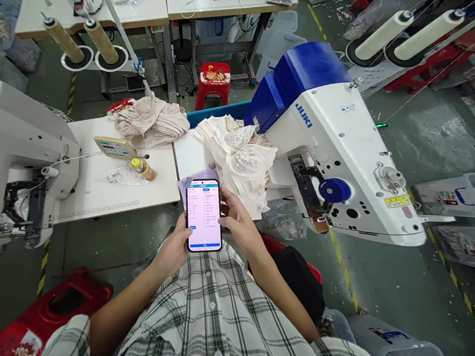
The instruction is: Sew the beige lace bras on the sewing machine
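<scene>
A smartphone (205, 217) with a lit screen of text and blue buttons is held upright in front of my plaid shirt. My left hand (175, 246) grips its lower left side, the thumb at the screen's edge. Around the right side is my right hand (236, 218), its thumb on the edge of the screen. A purple paper (204, 176) shows behind the top of the phone; which fingers touch it is hidden. Just beyond lies a pile of cream lace fabric pieces (245, 159) on the white table (189, 156).
A JUKI sewing machine (326, 130) stands at right, another JUKI machine (16, 162) at left. On the left table are beige fabric pieces (150, 122), a small control panel (115, 148) and a yellow-capped bottle (142, 169). Red stools (213, 86) and plastic bins (405, 351) stand around.
</scene>
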Tool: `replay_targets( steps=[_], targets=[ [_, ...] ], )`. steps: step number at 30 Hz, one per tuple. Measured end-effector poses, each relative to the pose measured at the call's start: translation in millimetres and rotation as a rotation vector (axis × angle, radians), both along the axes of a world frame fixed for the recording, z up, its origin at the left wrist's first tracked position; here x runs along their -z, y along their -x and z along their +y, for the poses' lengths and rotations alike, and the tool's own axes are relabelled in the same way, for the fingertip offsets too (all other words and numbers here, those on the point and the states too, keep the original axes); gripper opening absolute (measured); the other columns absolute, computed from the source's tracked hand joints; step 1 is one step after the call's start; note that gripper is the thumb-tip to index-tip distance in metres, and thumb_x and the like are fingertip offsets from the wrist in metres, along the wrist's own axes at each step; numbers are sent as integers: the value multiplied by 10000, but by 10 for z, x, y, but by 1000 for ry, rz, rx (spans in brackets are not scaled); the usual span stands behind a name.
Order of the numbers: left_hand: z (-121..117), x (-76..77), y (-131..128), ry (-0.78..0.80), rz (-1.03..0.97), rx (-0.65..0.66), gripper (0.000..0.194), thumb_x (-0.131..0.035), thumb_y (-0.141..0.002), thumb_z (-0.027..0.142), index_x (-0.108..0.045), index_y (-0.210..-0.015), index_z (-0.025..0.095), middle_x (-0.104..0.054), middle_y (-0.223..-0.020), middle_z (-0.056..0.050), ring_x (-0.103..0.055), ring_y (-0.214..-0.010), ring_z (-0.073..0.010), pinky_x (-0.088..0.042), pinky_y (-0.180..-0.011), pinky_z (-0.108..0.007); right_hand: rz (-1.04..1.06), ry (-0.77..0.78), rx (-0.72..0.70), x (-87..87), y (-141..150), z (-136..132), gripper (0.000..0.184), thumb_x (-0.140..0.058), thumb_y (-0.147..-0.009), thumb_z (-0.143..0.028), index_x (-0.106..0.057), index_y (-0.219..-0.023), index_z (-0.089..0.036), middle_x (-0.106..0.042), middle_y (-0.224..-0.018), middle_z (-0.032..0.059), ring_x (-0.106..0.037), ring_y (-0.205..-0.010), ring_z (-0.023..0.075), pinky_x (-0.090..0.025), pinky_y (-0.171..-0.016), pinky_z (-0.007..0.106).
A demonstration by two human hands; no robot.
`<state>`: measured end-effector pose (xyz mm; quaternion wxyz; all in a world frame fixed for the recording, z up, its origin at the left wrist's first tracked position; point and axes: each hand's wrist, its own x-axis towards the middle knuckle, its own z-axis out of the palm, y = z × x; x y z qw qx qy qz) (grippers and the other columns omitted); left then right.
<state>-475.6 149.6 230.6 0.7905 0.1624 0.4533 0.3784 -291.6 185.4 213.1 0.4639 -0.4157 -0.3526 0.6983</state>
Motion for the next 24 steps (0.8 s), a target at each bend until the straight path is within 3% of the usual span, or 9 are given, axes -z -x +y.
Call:
replay_targets(
  steps=[10, 18, 24],
  targets=[
    [12, -11, -6, 12, -13, -68, 498, -580, -877, 242, -487, -1366, 255, -614, -1371, -53, -592, -1213, -276, -492, -1006, -436, -24, 9, -19, -51, 56, 30, 735, -593, -737, -135, -435, -1433, -312, -497, -1458, 44, -496, -1286, 261, -495, -973, 428],
    [26, -13, 27, 37, 29, -84, 510, -567, -838, 188, -522, -1344, 233, -629, -1349, -52, -575, -1230, -280, -505, -981, -409, -51, 29, -19, -69, 75, 21, 725, -596, -743, -147, -438, -1427, -329, -439, -1517, 24, -400, -1386, 265, -502, -992, 435],
    [15, -7, 22, 18, 54, -60, 515, -607, -871, 263, -507, -1376, 257, -610, -1381, -50, -553, -1262, -277, -487, -1017, -405, -13, 7, -20, -29, 76, 16, 744, -587, -738, -136, -423, -1440, -319, -443, -1511, 35, -475, -1318, 261, -521, -944, 410]
  ],
)
